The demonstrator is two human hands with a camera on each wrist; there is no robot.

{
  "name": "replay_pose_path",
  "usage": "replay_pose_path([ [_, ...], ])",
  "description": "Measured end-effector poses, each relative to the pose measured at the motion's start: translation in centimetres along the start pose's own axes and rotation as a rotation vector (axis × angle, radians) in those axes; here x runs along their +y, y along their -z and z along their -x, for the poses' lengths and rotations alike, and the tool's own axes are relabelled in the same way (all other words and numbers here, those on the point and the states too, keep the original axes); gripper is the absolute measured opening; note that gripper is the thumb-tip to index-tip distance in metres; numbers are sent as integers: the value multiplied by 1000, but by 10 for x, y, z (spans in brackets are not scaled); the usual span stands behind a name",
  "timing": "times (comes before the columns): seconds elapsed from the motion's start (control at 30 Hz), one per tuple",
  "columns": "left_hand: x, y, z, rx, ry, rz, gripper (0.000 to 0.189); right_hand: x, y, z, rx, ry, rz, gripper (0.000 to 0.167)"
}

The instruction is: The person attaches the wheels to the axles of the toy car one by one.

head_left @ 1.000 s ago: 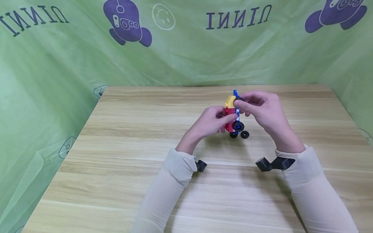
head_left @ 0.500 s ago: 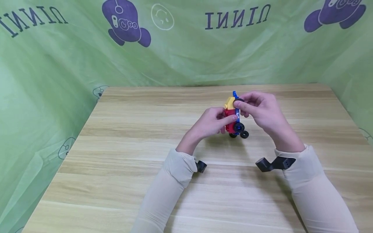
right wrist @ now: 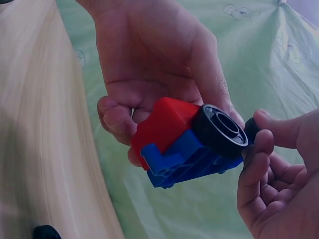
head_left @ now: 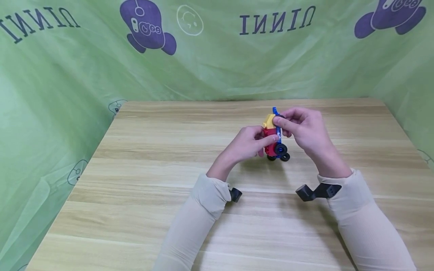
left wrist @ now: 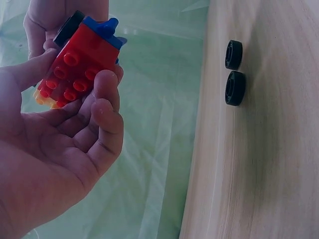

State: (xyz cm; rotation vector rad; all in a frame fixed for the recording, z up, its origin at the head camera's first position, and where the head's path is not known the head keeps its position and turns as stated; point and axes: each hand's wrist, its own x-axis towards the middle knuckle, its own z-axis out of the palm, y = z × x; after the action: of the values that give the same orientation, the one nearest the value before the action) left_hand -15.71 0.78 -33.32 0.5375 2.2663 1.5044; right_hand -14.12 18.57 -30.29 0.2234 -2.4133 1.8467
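My left hand (head_left: pixel 246 142) grips a toy car (head_left: pixel 270 132) built of red, yellow and blue blocks, held above the table. Red studs face the palm in the left wrist view, and the blue base (right wrist: pixel 187 159) shows in the right wrist view. One black wheel (right wrist: pixel 221 130) sits on the near end of the base. At the other end, my right hand (head_left: pixel 306 126) pinches another black wheel (right wrist: pixel 251 130) between thumb and fingers, right against the car's side. That wheel is mostly hidden by the fingertips.
Two loose black wheels, one nearer wheel (left wrist: pixel 235 88) and one farther wheel (left wrist: pixel 233 55), stand on the wooden table (head_left: pixel 135 180) under the car. A green printed cloth (head_left: pixel 217 67) hangs behind the table.
The car has shifted slightly toward me and to the right, now overlapping a loose wheel in the head view. Both hands keep their hold.
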Motion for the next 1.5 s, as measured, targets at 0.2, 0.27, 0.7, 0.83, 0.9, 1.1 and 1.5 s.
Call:
replay_pose_path([
  [0.2, 1, 2, 2, 10, 9, 14, 30, 0, 0, -1, -8, -17, -21, 8],
  [0.27, 1, 2, 2, 16, 22, 23, 31, 1, -1, -1, -5, -24, -43, 8],
  [0.7, 6, -5, 2, 168, 70, 38, 46, 2, -4, 1, 105, -55, 46, 18],
  [0.83, 5, -7, 1, 193, 42, -48, 40, 2, -6, 1, 102, -50, 75, 23],
  [0.9, 4, -6, 0, 198, 29, -66, 34, 2, -6, 0, 88, -44, 62, 22],
  [1.1, 2, -2, -2, 222, 63, -53, 27, 2, -3, -3, 35, -45, 22, 30],
  [1.5, 1, 3, -4, 322, 109, 462, 41, 12, 22, -10, -132, -204, 515, 53],
])
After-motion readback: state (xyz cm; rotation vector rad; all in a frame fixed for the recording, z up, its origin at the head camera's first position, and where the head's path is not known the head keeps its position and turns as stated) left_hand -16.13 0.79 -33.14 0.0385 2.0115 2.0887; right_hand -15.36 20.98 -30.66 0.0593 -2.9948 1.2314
